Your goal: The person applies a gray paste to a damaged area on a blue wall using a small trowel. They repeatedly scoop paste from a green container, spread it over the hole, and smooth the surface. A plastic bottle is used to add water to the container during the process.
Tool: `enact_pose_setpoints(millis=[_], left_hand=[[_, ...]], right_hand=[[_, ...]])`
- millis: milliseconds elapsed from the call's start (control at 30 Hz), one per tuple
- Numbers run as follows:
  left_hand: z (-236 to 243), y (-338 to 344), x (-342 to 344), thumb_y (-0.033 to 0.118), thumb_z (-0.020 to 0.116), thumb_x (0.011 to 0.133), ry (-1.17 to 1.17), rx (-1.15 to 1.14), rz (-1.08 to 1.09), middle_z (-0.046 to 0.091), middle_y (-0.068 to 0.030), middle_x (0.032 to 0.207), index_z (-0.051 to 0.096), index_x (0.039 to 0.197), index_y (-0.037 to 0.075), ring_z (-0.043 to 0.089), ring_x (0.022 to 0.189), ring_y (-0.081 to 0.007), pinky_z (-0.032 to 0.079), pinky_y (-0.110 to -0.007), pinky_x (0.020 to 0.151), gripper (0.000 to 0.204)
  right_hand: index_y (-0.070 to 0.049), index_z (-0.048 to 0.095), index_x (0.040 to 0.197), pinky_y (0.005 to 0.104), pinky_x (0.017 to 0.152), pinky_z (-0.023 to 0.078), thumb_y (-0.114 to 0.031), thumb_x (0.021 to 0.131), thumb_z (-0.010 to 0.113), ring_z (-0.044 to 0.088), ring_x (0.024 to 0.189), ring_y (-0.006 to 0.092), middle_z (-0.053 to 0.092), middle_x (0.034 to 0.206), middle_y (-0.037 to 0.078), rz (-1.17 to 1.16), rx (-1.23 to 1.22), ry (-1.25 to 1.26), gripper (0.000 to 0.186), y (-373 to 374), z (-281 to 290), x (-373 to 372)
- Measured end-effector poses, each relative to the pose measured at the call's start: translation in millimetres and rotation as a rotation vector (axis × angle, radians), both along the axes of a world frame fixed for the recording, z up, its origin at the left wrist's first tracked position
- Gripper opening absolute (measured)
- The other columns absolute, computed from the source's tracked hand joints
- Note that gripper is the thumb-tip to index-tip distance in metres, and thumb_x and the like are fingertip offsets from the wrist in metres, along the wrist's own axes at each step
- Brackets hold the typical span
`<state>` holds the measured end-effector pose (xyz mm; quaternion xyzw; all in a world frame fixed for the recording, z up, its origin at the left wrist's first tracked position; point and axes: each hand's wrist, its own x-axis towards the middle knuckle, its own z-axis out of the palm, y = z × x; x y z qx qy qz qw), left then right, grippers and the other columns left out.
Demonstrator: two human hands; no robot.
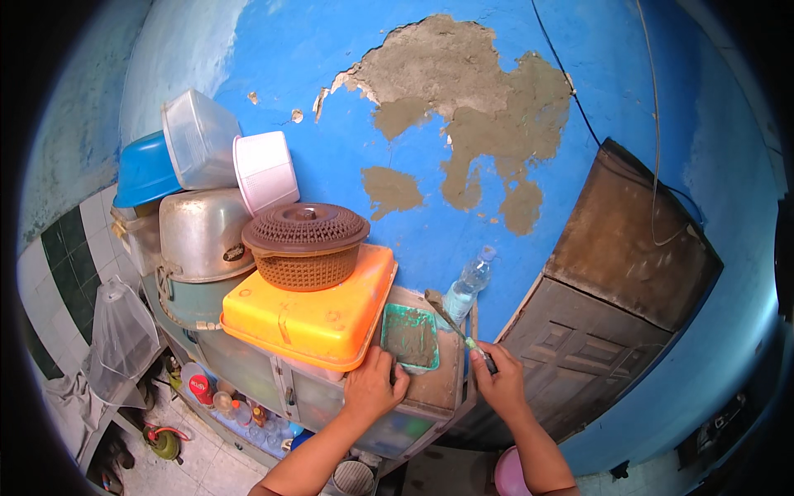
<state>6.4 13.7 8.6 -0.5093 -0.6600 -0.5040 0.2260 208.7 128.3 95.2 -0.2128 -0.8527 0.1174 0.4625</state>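
Note:
My right hand (501,384) is closed round the dark handle of a small trowel (453,322). Its thin shaft slants up to the left, and its tip is coated in grey-brown mortar beside the tray's upper right corner. A green plastic tray (384,332) holding wet mortar (410,337) lies on the cabinet top. My left hand (374,386) has curled fingers at the tray's lower left corner, by the orange box. A small dark bit shows between thumb and fingers; I cannot make out what it is. Behind the trowel stands a clear plastic bottle (468,285).
A brown woven basket (304,269) with a lid sits on the orange box (306,318). Pots and tubs are stacked to its left, including a metal pot (201,236). Mortar patches (496,124) cover part of the blue wall. A wooden door (579,347) stands at right.

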Motion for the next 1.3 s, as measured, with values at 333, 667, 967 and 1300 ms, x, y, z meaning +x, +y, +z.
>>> enact_pose_setpoints(millis=[333, 667, 967, 1300], left_hand=[[-2, 2, 1, 0.016, 0.069, 0.082, 0.005, 0.043, 0.013, 0.054, -0.0135, 0.087, 0.057, 0.086, 0.005, 0.06, 0.079, -0.0366, 0.049, -0.048, 0.068, 0.017], [-2, 1, 3, 0.016, 0.07, 0.082, -0.02, -0.009, 0.045, 0.054, -0.0139, 0.087, 0.057, 0.086, 0.005, 0.06, 0.079, -0.0362, 0.049, -0.048, 0.068, 0.018], [1, -1, 2, 0.018, 0.069, 0.084, -0.02, -0.01, 0.019, 0.054, -0.0136, 0.085, 0.057, 0.086, 0.005, 0.061, 0.077, -0.0364, 0.051, -0.048, 0.065, 0.018], [0, -1, 0, 0.024, 0.069, 0.085, 0.017, -0.035, 0.034, 0.054, -0.0131, 0.088, 0.058, 0.084, 0.006, 0.063, 0.073, -0.0356, 0.054, -0.048, 0.062, 0.022]], right_hand=[[0.001, 0.072, 0.109, 0.0397, 0.072, 0.057, -0.017, 0.099, 0.07, 0.074, 0.084, 0.0368, 0.074, 0.095, 0.021, -0.009, 0.007, 0.01, 0.021, 7, 7, -3], [0.003, 0.069, 0.109, 0.0381, 0.066, 0.056, -0.019, 0.101, 0.068, 0.076, 0.078, 0.0311, 0.075, 0.091, 0.021, -0.01, -0.051, 0.021, 0.024, 24, 4, -4], [0.001, 0.065, 0.117, 0.0239, 0.061, 0.046, -0.02, 0.102, 0.069, 0.059, 0.067, 0.0065, 0.07, 0.081, 0.005, 0.127, -0.142, 0.32, 0.026, 63, 91, -59], [-0.001, 0.069, 0.11, 0.0283, 0.062, 0.047, -0.036, 0.103, 0.066, 0.063, 0.068, 0.0091, 0.072, 0.077, 0.005, 0.211, 0.057, 0.5, 0.036, 143, 278, -183]])
